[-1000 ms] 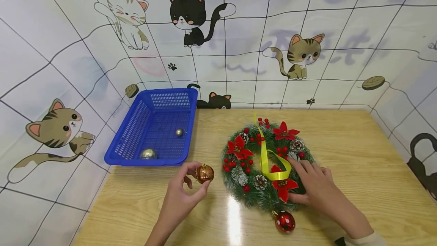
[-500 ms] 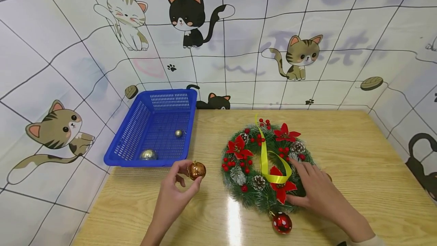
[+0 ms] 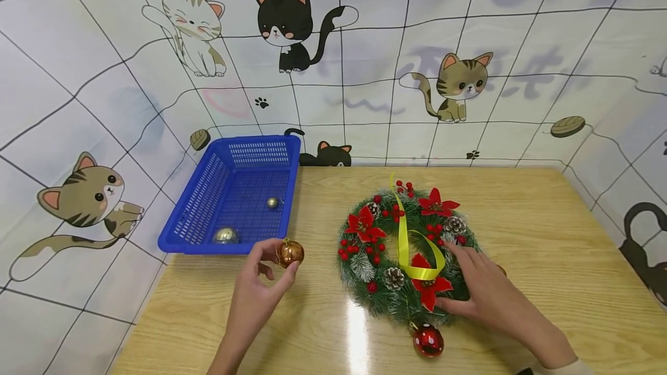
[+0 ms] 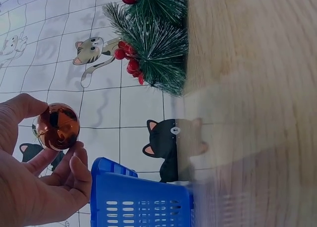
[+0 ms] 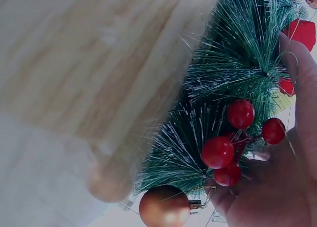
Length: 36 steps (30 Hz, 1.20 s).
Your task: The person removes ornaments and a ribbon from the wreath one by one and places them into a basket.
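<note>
My left hand (image 3: pixel 257 282) pinches a shiny copper Christmas ball (image 3: pixel 290 253) between thumb and fingertips, just off the basket's front right corner. The same ball (image 4: pixel 58 127) shows in the left wrist view. With my right hand (image 3: pixel 490 288) I grip the right side of a green Christmas wreath (image 3: pixel 359 271), thumb near a red poinsettia (image 3: pixel 431 291). The wreath bears red berries, pinecones and a yellow ribbon (image 3: pixel 403 242). A red ball with white dots (image 3: pixel 428 340) lies at its front edge. Beside the right hand, a matte copper ball (image 5: pixel 164 207) hangs at the wreath's edge.
A blue plastic basket (image 3: pixel 182 233) stands at the table's left. It holds a large silvery ball (image 3: pixel 226 236) and a small one (image 3: pixel 272 202). Behind the wooden table (image 3: pixel 552 236) rises a wall covering (image 3: pixel 375 97) printed with cats.
My left hand has moved left, and slightly upward in the head view, carrying the copper ball away from the wreath toward the basket. The right hand stays on the wreath, nearly still.
</note>
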Tool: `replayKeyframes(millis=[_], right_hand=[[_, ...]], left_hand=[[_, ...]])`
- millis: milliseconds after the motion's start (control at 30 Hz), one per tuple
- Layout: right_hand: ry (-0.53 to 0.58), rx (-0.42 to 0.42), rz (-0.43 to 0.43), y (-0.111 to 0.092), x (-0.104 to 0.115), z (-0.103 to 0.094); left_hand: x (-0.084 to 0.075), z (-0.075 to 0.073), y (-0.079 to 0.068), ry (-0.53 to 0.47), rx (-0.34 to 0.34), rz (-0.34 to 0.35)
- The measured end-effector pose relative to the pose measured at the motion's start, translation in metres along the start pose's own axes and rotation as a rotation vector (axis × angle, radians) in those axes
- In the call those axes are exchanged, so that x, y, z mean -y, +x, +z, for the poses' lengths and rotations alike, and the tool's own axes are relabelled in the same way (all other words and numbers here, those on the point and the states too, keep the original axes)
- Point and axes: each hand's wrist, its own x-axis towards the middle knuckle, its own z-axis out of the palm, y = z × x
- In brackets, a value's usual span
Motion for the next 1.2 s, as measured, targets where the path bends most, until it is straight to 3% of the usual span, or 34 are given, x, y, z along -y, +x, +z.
replayKeyframes(millis=[600,1200], right_hand=[[0.074,0.013,0.010,0.000,-0.001,0.000],[0.120,-0.003,-0.004,-0.006,-0.001,0.002]], left_hand=[[0.008,-0.023,0.015,0.014,-0.097,-0.054],[0.012,-0.027,0.019,0.052,-0.147,-0.094]])
